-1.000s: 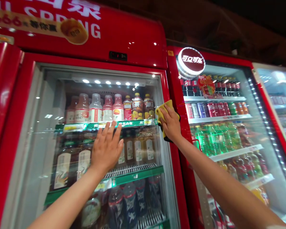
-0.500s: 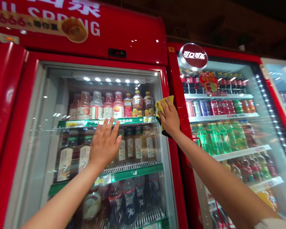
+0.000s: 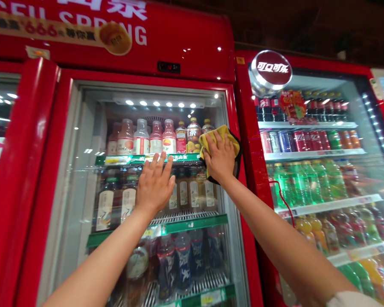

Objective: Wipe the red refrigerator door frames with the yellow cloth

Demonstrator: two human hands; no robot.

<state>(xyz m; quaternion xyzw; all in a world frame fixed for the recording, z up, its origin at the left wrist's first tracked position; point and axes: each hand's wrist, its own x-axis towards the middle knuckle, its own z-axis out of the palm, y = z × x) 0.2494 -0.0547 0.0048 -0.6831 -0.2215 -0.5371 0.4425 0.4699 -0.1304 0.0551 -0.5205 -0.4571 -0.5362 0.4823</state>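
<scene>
A yellow cloth [image 3: 232, 138] with a dark edge lies flat against the glass door [image 3: 92, 123] of a red fridge [image 3: 198, 47], near the door's right frame. My right hand [image 3: 220, 157] presses on it with the fingers spread, and the cloth shows above and on both sides of the hand. My left hand [image 3: 155, 183] is open, palm toward the same glass, with nothing in it. It is left of the cloth and a little lower. Behind the glass, pink-labelled bottles [image 3: 126, 138] stand on the top shelf and dark bottles [image 3: 105, 204] on the shelf below.
At the right is a second red fridge [image 3: 243, 102] with a round sign [image 3: 271, 70], cans and green bottles [image 3: 297, 181]. A red cord [image 3: 284, 200] hangs near my right forearm. Another door's edge [image 3: 28, 140] stands at the left.
My right hand and the cloth have moved left from the door frame onto the glass, and more of the cloth is spread out. The view has shifted slightly left.
</scene>
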